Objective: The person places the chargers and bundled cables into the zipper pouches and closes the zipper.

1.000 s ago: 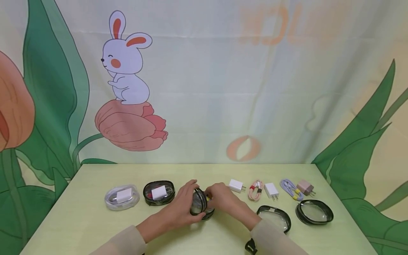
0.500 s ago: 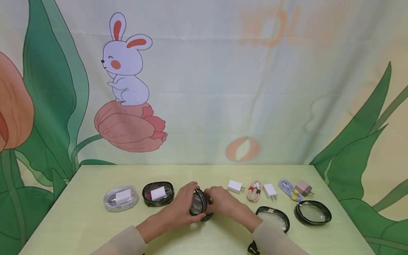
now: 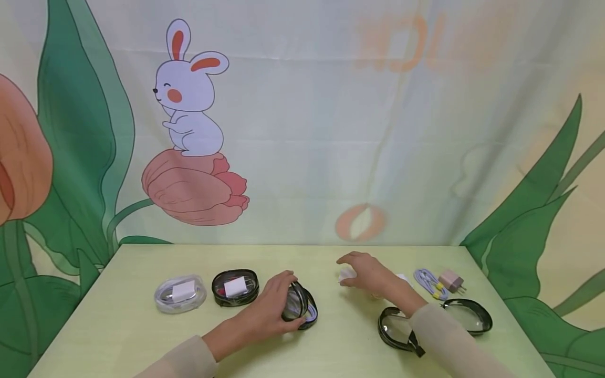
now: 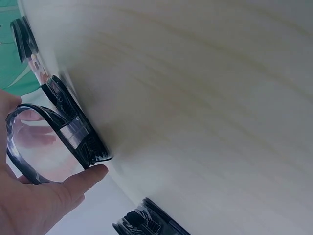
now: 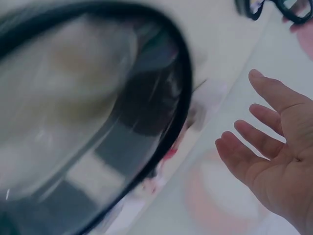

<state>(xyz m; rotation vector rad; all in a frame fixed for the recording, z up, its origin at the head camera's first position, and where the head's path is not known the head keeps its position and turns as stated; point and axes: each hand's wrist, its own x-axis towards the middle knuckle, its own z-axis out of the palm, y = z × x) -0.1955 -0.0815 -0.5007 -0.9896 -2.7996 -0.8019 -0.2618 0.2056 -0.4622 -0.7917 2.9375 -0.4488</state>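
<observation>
My left hand (image 3: 269, 305) grips the raised flap of a clear oval pouch (image 3: 295, 301) with black edging, its thumb at the lower rim. The same pouch shows in the left wrist view, its clear window (image 4: 44, 147) between fingers and thumb. Inside it, a pale coiled cable (image 3: 311, 313) shows in part. My right hand (image 3: 371, 275) hovers with loosely spread fingers over a white charger plug (image 3: 346, 274), which it partly covers. In the right wrist view that hand (image 5: 279, 142) holds nothing. The pink cable is mostly hidden behind the right hand and forearm.
To the left lie a clear pouch (image 3: 163, 302) and a black-edged pouch (image 3: 222, 301), each with a white plug. Far right are a lilac cable (image 3: 429, 283) and a pink plug (image 3: 450, 280). Two black-edged pouches (image 3: 384, 336) (image 3: 484, 320) lie near the right forearm.
My right hand has left the pouch opening and moved right, to above the white plug. The pale cable in the pouch has come into view. My left hand has kept its grip.
</observation>
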